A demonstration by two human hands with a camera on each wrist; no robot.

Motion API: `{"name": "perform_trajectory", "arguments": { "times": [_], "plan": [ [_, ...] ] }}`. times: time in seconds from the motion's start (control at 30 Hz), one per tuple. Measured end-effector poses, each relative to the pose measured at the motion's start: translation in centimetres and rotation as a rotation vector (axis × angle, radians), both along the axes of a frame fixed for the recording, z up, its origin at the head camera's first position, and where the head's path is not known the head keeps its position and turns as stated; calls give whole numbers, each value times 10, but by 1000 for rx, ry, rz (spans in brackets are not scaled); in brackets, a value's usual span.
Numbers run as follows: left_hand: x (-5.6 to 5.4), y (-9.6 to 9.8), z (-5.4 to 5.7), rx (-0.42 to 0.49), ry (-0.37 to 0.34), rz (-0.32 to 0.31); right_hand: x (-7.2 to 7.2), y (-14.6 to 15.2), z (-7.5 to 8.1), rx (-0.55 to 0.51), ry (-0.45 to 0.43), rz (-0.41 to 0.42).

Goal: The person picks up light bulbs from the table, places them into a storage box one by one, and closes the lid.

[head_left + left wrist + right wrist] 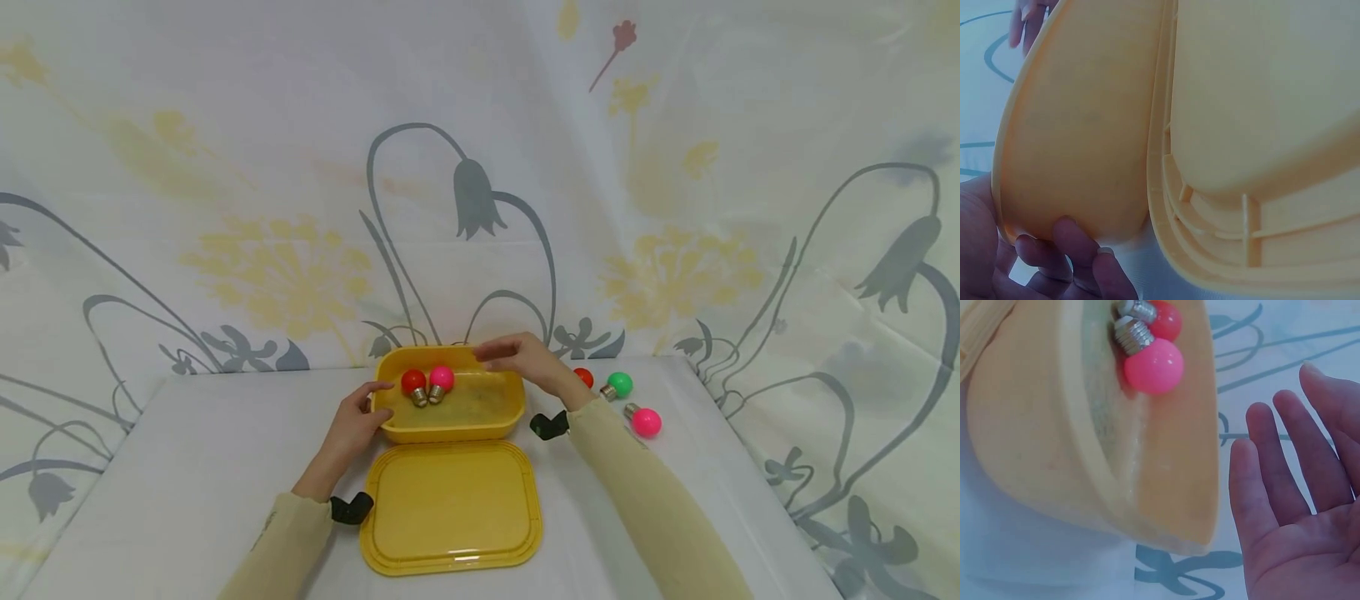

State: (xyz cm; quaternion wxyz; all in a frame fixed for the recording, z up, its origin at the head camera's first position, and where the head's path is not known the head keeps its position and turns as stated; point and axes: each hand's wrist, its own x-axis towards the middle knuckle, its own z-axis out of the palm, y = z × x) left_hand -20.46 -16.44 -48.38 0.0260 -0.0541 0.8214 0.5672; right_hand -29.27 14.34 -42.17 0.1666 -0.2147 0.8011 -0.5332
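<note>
A yellow plastic box stands at the far side of the table, holding a red light bulb and a pink light bulb side by side toward its left. My left hand grips the box's left end; the left wrist view shows its curled fingers against the box wall. Above the back right part of the box, my right hand is held with fingers extended and nothing in it. In the right wrist view, that hand is apart from the box rim.
A yellow lid lies flat just in front of the box. To the right, on the white table, are another red bulb, partly hidden by the right arm, a green bulb and another pink bulb. A flower-printed cloth hangs behind.
</note>
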Motion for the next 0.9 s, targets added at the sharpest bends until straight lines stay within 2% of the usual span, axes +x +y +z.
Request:
{"name": "perform_trajectory", "arguments": {
  "times": [0.47,0.77,0.9],
  "plan": [
    [1,0,0,4,5,-12,19,19,-2,-14,11,14],
    [2,0,1,8,13,-6,34,25,1,27,30,5],
    [2,0,1,15,22,-10,42,29,0,-1,37,23]
  ]
}}
